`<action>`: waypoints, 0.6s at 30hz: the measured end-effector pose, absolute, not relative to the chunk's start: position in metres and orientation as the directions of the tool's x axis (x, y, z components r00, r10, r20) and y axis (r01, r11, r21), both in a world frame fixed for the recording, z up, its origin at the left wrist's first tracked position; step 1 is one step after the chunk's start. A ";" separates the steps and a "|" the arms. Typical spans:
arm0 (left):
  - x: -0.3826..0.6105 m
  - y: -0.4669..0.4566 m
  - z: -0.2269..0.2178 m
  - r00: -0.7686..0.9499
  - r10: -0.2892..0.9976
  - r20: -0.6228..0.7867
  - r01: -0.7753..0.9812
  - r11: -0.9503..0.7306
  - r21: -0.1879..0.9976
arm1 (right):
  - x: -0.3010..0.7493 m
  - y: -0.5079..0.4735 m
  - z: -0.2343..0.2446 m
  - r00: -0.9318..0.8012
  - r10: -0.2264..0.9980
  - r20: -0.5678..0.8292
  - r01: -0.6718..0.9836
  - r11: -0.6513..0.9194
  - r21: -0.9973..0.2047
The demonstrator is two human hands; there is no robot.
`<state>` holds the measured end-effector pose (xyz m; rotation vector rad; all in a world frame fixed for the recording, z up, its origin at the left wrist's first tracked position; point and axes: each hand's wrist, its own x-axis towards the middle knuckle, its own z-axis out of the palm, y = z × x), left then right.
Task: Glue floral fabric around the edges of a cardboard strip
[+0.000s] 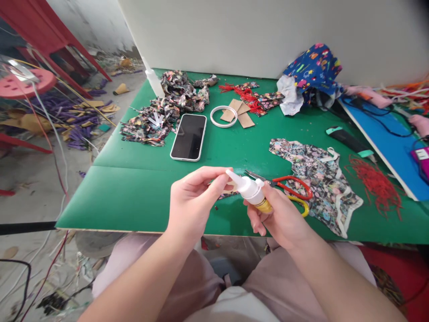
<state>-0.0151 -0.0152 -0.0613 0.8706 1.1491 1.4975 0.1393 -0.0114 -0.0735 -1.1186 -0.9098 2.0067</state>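
Note:
My right hand (276, 212) is wrapped around a small glue bottle (253, 192) with a white nozzle and a yellow label. The bottle is tilted, its nozzle pointing up and left. My left hand (196, 197) is closed in a pinch right by the nozzle tip; what its fingertips hold, if anything, is hidden. A small floral fabric piece (229, 193) shows partly behind my left fingers. Just beyond the bottle lie scissors (291, 185) with red and yellow handles, partly over a floral cloth piece (321, 179).
A phone (189, 136), a white tape ring (224, 117) and brown cardboard pieces (239, 112) lie mid-table. Crumpled floral fabric (150, 120) and a white bottle (154, 82) are at left. Red threads (377, 185), a dark-handled cutter (350, 141) and a blue board (378, 143) lie at right.

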 end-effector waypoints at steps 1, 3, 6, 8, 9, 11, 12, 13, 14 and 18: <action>-0.015 -0.015 -0.061 -0.252 0.967 -0.028 -0.254 -0.038 0.966 | 0.140 -0.011 -0.075 -0.403 0.812 -0.421 -0.200 -0.527 -0.826; -0.014 -0.016 -0.062 -0.308 0.951 -0.008 -0.187 -0.052 0.981 | 0.141 -0.011 -0.077 -0.359 0.852 -0.380 -0.175 -0.462 -0.870; -0.014 -0.015 -0.062 -0.343 0.939 -0.029 -0.155 -0.026 0.988 | 0.144 -0.011 -0.079 -0.286 0.916 -0.282 -0.095 -0.320 -0.943; -0.016 -0.014 -0.063 -0.317 0.944 -0.093 -0.215 0.024 0.976 | 0.145 -0.012 -0.079 -0.239 0.942 -0.235 -0.028 -0.248 -0.968; -0.016 -0.014 -0.064 -0.296 0.947 -0.126 -0.255 0.049 0.966 | 0.145 -0.012 -0.078 -0.220 0.950 -0.221 -0.002 -0.227 -0.974; -0.017 -0.013 -0.065 -0.257 0.951 -0.172 -0.324 0.083 0.942 | 0.144 -0.013 -0.078 -0.200 0.957 -0.212 0.023 -0.212 -0.977; -0.017 -0.012 -0.065 -0.244 0.953 -0.180 -0.349 0.087 0.933 | 0.143 -0.013 -0.078 -0.204 0.956 -0.213 0.016 -0.214 -0.977; -0.017 -0.012 -0.065 -0.239 0.955 -0.178 -0.365 0.082 0.928 | 0.142 -0.013 -0.079 -0.215 0.952 -0.216 -0.004 -0.222 -0.975; -0.017 -0.012 -0.066 -0.238 0.957 -0.168 -0.373 0.070 0.925 | 0.141 -0.013 -0.079 -0.233 0.947 -0.222 -0.032 -0.235 -0.971; -0.016 -0.013 -0.066 -0.263 0.957 -0.121 -0.343 0.025 0.939 | 0.138 -0.014 -0.084 -0.271 0.925 -0.268 -0.134 -0.312 -0.941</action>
